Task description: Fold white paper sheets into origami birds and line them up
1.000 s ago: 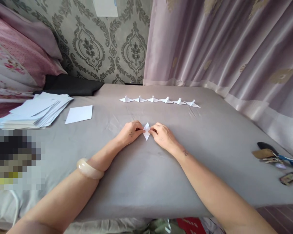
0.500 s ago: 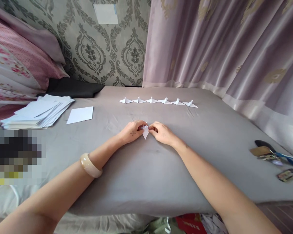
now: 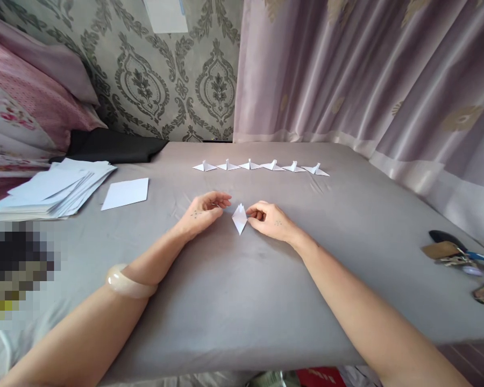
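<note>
A: Nearest us, a pale bangle (image 3: 131, 283) rings the left arm (image 3: 80, 328)!
B: Past that, dead ahead at twelve o'clock, the folded paper (image 3: 239, 220)! The right hand (image 3: 272, 220) sits at its three, thumb and finger pinching the edge!
A: And the left hand (image 3: 204, 211), at its nine, just beside it, thumb and fingers loosely parted!
B: Farther out, a white sheet (image 3: 125, 194) lies at eleven!
A: Beyond, six paper birds (image 3: 250, 165) line up around twelve!
</note>
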